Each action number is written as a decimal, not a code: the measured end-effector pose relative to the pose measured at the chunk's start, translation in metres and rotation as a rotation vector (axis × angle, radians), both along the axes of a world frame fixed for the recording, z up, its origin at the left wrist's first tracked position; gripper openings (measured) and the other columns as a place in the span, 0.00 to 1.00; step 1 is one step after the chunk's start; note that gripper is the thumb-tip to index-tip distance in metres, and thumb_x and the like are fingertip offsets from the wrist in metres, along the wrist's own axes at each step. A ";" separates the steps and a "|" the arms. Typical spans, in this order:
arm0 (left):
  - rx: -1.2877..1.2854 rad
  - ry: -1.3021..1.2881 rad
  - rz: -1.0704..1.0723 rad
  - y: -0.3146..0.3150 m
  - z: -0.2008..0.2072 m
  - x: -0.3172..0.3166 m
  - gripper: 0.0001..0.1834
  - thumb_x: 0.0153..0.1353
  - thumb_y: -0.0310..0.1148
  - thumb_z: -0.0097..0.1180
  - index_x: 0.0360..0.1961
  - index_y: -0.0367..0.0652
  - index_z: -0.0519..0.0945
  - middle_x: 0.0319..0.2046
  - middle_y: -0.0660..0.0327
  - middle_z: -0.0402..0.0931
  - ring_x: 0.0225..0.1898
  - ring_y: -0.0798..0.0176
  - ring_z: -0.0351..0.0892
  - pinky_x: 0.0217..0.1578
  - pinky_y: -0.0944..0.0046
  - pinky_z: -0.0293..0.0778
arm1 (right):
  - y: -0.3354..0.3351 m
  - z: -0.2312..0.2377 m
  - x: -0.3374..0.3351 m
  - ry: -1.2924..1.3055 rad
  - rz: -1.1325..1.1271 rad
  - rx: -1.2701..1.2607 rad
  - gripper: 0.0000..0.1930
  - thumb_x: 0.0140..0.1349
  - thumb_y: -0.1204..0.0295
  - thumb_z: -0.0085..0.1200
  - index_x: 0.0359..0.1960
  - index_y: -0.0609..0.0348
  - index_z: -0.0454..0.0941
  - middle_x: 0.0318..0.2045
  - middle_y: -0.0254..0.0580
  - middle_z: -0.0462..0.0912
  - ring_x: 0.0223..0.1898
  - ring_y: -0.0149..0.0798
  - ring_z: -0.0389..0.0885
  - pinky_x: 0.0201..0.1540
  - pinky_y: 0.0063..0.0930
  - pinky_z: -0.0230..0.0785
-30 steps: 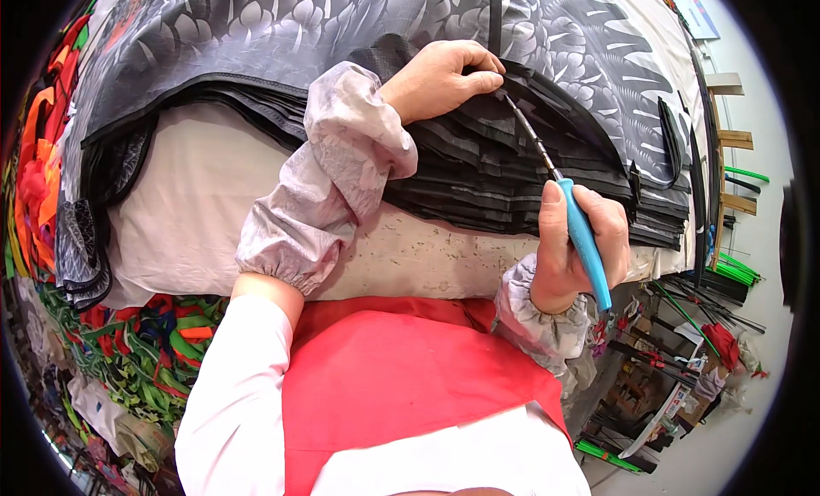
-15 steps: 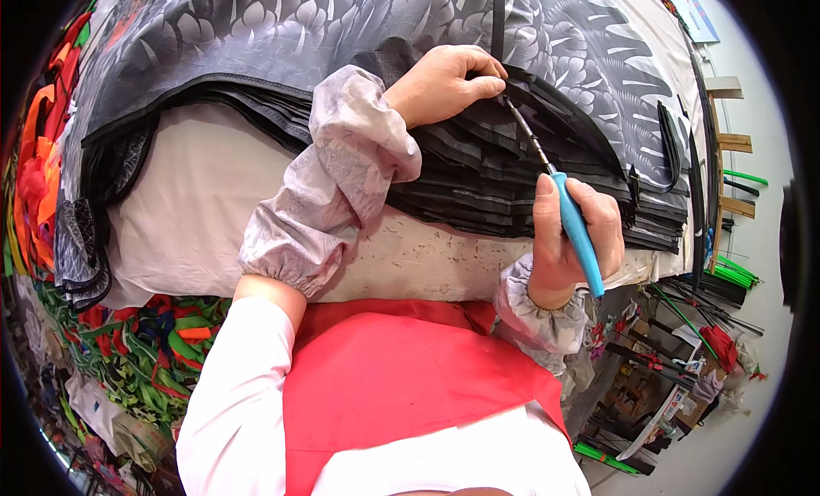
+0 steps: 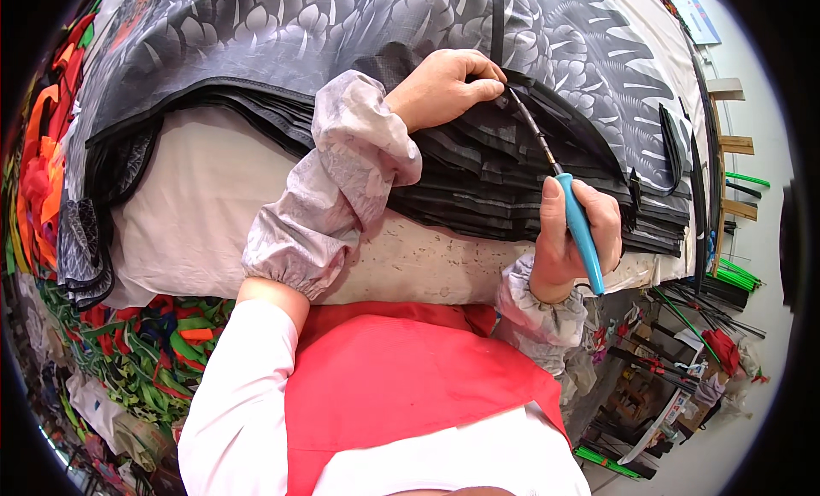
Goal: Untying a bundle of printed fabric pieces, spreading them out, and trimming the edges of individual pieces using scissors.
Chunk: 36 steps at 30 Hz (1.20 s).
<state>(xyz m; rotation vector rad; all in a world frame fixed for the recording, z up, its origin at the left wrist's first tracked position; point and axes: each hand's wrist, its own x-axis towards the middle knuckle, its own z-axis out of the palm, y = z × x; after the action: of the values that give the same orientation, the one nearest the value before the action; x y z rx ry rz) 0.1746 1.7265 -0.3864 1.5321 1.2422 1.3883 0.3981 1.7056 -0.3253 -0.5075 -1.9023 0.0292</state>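
A stack of dark fabric sheets (image 3: 478, 176) with black hemmed edges lies on the table, its top sheet (image 3: 350, 22) printed with grey and white feather shapes. My left hand (image 3: 448, 86) is closed in a pinch on the black edge of the fabric, thumb against fingers. In my right hand (image 3: 581, 231) is a soldering iron (image 3: 581, 231) with a blue handle, gripped between thumb and curled fingers. Its thin metal shaft points up and left. The tip meets the black fabric right beside my left fingertips; whether it touches cannot be made out.
Pale cloth (image 3: 205, 206) covers the table under the stack. Bright fabric scraps (image 3: 137, 359) pile up at the left, orange and red strips (image 3: 43, 176) farther up. To the right stand wooden pegs (image 3: 736, 143), green and black rods (image 3: 736, 276) and a cluttered shelf (image 3: 658, 411).
The soldering iron and my right hand have shifted very slightly, the shaft a little to the right. My left hand keeps its pinch on the fabric.
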 end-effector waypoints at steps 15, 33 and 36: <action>0.389 0.962 0.744 0.032 0.033 0.037 0.05 0.54 0.28 0.59 0.31 0.44 0.85 0.41 0.63 0.82 0.41 0.62 0.80 0.48 0.64 0.70 | -0.026 0.017 0.044 0.383 -0.020 -0.128 0.11 0.51 0.76 0.67 0.31 0.67 0.76 0.24 0.42 0.78 0.23 0.34 0.74 0.27 0.23 0.66; 0.472 0.755 0.383 -0.033 0.002 0.052 0.13 0.44 0.23 0.60 0.35 0.44 0.79 0.48 0.61 0.81 0.56 0.54 0.77 0.70 0.45 0.46 | -0.022 0.017 0.051 0.214 -0.130 -0.414 0.10 0.47 0.79 0.70 0.29 0.65 0.79 0.21 0.39 0.80 0.18 0.29 0.75 0.23 0.19 0.66; 0.510 0.724 0.389 -0.034 -0.004 0.047 0.10 0.44 0.22 0.59 0.30 0.44 0.78 0.49 0.60 0.81 0.57 0.55 0.77 0.70 0.46 0.46 | -0.013 0.016 0.039 0.218 -0.077 -0.406 0.10 0.47 0.79 0.70 0.28 0.64 0.80 0.21 0.36 0.81 0.18 0.24 0.75 0.22 0.15 0.65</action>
<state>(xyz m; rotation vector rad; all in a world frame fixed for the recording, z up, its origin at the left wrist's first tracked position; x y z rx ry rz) 0.2218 1.6928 -0.3904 2.3809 1.7745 1.5231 0.4370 1.6923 -0.3092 -0.8157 -1.6634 0.4106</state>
